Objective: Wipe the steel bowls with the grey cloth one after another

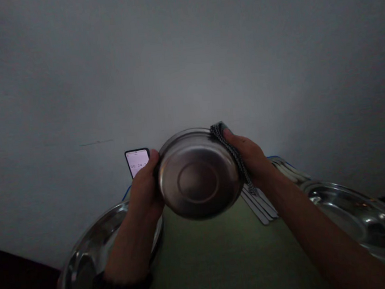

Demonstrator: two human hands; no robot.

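Green table (pixel 204 266): left basin (pixel 94 235), right basin (pixel 345 216), flat strips (pixel 260 207).

I hold the shiny metal bowl (pixel 198 180) raised at my twelve o'clock, tipped so its ringed face looks at me. My black-and-white patterned cloth (pixel 231 146) hugs its edge from one to about four o'clock.

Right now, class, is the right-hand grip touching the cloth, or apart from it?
Touching. The head view shows it: the thumb of the right-hand grip presses on the cloth, which lies against the bowl.
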